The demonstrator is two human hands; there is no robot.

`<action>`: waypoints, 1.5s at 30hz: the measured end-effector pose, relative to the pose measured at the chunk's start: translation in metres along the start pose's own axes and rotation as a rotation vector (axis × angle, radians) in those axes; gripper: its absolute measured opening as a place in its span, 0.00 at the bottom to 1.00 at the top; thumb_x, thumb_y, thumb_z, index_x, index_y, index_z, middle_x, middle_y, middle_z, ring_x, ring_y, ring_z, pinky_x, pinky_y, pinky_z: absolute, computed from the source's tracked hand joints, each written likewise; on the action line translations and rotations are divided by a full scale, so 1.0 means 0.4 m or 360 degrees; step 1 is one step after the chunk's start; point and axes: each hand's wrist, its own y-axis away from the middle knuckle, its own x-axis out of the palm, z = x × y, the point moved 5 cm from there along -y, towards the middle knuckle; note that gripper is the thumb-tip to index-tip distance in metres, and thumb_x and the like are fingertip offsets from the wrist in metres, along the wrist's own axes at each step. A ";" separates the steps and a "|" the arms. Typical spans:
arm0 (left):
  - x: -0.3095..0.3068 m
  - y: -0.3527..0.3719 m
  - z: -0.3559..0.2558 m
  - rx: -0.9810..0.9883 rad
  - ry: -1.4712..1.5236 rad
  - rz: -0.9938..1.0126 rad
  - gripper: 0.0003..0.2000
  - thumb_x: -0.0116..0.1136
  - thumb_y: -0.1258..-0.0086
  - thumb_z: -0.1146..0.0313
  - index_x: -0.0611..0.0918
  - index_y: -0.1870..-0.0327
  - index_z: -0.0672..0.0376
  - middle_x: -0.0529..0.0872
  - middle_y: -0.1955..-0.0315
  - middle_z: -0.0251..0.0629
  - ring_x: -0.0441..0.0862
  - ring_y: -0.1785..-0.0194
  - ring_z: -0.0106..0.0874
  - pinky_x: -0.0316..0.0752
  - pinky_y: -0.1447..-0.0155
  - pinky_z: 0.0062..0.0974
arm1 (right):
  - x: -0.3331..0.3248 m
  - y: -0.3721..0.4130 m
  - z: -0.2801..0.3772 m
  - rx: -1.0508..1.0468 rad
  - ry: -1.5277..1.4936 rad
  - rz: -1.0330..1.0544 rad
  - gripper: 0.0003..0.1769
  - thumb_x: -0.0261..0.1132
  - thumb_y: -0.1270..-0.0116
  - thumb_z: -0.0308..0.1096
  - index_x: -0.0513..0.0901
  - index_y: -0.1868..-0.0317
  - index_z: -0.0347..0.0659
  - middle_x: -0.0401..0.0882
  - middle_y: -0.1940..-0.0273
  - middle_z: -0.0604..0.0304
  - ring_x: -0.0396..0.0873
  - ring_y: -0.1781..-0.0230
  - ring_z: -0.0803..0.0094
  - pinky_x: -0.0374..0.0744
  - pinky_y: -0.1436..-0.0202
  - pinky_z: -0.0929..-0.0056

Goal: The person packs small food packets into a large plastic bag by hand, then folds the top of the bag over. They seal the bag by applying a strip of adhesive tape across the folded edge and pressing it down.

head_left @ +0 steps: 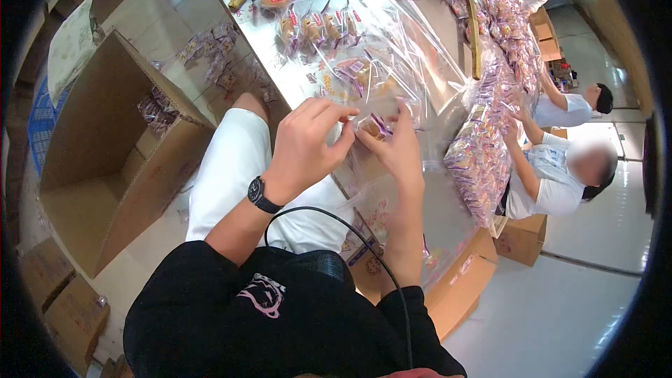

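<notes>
My left hand [313,138], with a black watch on the wrist, is closed in a pinch on the near edge of a clear plastic bag [381,94]. My right hand [397,147] grips the same bag close by, thumb toward the left hand and index finger stretched along the film. Individually wrapped cakes [374,126] with purple-and-white wrappers show through the bag between and beyond my hands. Just past it, several wrapped cakes [318,26] stand in a row on the metal table [255,31]. One more wrapped cake [276,0] lies behind that row.
More flat clear bags [427,49] lie to the right. A large heap of wrapped cakes [483,147] covers the table's far side, along a wooden strip [473,35]. Co-workers [560,175] sit beyond it. An open cardboard box [119,161] stands on the floor at left.
</notes>
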 end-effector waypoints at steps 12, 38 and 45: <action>-0.015 -0.007 -0.006 -0.0060 0.0169 -0.0005 0.10 0.67 0.36 0.78 0.88 0.55 0.60 0.87 0.65 0.39 0.86 0.61 0.37 0.80 0.57 0.32 | 0.138 -0.031 -0.027 0.0448 -0.1960 -0.0071 0.25 0.76 0.33 0.27 0.78 0.38 0.35 0.84 0.47 0.57 0.87 0.50 0.68 0.87 0.50 0.68; 0.001 -0.015 -0.024 -0.0041 0.0262 0.0040 0.08 0.66 0.34 0.78 0.87 0.55 0.61 0.86 0.63 0.41 0.85 0.62 0.40 0.79 0.57 0.34 | 0.186 -0.240 0.034 0.0216 -0.0559 -0.0588 0.30 0.64 0.25 0.34 0.69 0.28 0.29 0.71 0.31 0.33 0.71 0.29 0.40 0.69 0.25 0.52; 0.013 -0.027 -0.026 -0.0003 0.0185 0.0019 0.08 0.68 0.35 0.75 0.88 0.56 0.57 0.87 0.62 0.38 0.84 0.58 0.40 0.75 0.52 0.36 | 0.167 -0.294 0.040 0.0086 -0.0349 -0.0512 0.27 0.63 0.26 0.32 0.72 0.30 0.29 0.74 0.37 0.32 0.75 0.36 0.39 0.72 0.30 0.48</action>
